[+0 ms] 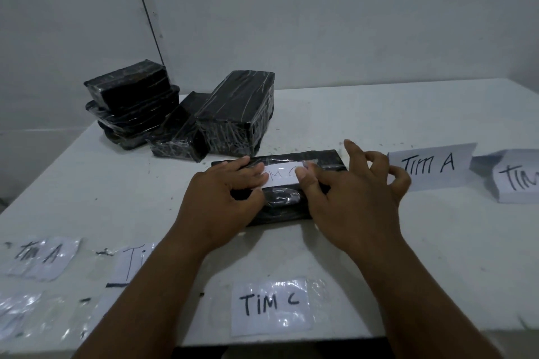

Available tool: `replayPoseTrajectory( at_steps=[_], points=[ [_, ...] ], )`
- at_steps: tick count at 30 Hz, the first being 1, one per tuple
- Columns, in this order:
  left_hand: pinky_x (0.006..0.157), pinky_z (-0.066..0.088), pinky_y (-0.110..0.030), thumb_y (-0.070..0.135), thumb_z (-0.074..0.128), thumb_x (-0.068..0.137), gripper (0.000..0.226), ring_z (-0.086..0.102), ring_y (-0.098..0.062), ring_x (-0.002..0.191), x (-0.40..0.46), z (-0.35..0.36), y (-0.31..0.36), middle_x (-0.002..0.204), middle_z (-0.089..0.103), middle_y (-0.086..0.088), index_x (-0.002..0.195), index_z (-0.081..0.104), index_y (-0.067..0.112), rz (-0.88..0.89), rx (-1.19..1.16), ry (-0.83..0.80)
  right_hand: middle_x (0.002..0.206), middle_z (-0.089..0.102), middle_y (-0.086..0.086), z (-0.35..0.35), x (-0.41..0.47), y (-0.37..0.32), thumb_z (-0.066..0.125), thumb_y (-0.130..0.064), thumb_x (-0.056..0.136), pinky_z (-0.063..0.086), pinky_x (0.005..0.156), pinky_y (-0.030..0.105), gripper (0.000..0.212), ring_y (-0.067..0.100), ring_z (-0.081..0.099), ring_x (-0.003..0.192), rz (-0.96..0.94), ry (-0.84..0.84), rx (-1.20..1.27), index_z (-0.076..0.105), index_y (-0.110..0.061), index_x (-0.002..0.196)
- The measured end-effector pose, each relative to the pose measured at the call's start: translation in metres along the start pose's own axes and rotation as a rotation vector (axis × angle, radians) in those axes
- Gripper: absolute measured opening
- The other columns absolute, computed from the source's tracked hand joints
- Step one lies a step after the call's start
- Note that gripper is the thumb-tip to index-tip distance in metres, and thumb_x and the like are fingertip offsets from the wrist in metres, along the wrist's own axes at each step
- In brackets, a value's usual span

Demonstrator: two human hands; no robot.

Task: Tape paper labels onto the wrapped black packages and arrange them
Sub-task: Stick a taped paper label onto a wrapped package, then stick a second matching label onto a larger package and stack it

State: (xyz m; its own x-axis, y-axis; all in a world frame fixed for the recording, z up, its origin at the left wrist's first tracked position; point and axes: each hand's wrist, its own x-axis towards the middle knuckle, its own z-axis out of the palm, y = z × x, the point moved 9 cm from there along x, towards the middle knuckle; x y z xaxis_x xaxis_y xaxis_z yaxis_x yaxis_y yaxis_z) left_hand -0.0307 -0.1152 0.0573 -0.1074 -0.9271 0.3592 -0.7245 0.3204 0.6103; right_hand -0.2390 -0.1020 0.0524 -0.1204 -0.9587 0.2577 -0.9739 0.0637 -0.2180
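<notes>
A flat black wrapped package [320, 159] lies in the middle of the white table [437, 242]. A white paper label [281, 176] with handwriting lies across its top. My left hand [221, 195] presses the label's left end with straight fingers, the thumb against the package's near side. My right hand [355, 198] presses its thumb on the label's right end, the other fingers lifted and spread above the package's right end. Both hands hide much of the package and part of the writing.
Behind, to the left, stand a stack of black packages [131, 102], a tall one [239, 114] and a low one [178, 137]. Loose labels lie around: "TIM A" [428, 166] at right, another [519, 181] at the right edge, "TIM C" [271, 303] and "TIM A" [40, 256] near the front edge.
</notes>
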Motion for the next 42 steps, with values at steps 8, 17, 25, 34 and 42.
replayPoseTrajectory(
  at_steps=[8,17,25,34,42],
  points=[
    [0.120,0.032,-0.027,0.025,0.071,0.090,0.032,0.044,0.004,0.139,0.000,-0.002,0.006,0.134,0.065,0.020,0.121,0.075,0.032,-0.019,0.029,-0.105,0.164,0.019,0.009,-0.001,-0.020,0.002,0.021,-0.069,0.096,0.015,0.111,0.052,0.075,0.031,0.014,0.146,0.063,-0.012,-0.005,0.041,-0.022,0.151],
    [0.071,0.044,-0.015,0.037,0.074,0.084,0.004,0.062,-0.003,0.085,-0.079,-0.010,0.040,0.084,0.066,0.022,0.087,0.070,0.037,0.096,0.072,-0.145,0.136,0.048,-0.019,0.000,-0.072,-0.017,0.039,-0.059,0.094,0.030,0.104,0.037,0.046,0.001,0.042,0.125,-0.354,-0.049,0.379,0.071,-0.037,0.119],
    [0.087,0.043,-0.013,0.066,0.068,0.081,0.042,0.049,0.009,0.108,-0.109,0.014,0.012,0.110,0.050,0.033,0.118,0.066,0.047,-0.081,0.186,-0.371,0.124,0.053,-0.028,0.017,-0.090,-0.029,0.045,-0.066,0.093,0.024,0.104,0.030,0.045,-0.001,0.040,0.118,-0.417,-0.342,0.266,0.070,-0.043,0.122],
    [0.084,0.044,-0.014,0.049,0.073,0.085,0.010,0.051,0.004,0.100,-0.106,0.017,0.012,0.101,0.055,0.028,0.086,0.064,0.045,-0.127,0.175,-0.376,0.115,0.052,-0.028,0.014,-0.096,-0.033,0.062,-0.057,0.090,0.026,0.105,0.029,0.027,-0.001,0.041,0.111,-0.404,-0.444,0.288,0.068,-0.040,0.110],
    [0.077,0.038,-0.016,0.040,0.064,0.095,0.011,0.048,0.005,0.098,-0.108,0.014,0.018,0.091,0.060,0.022,0.084,0.061,0.039,-0.116,0.115,-0.383,0.092,0.061,-0.022,0.013,-0.097,-0.035,0.065,-0.037,0.094,0.041,0.098,0.028,0.007,0.000,0.053,0.095,-0.352,-0.474,0.422,0.063,-0.036,0.088]
  ],
)
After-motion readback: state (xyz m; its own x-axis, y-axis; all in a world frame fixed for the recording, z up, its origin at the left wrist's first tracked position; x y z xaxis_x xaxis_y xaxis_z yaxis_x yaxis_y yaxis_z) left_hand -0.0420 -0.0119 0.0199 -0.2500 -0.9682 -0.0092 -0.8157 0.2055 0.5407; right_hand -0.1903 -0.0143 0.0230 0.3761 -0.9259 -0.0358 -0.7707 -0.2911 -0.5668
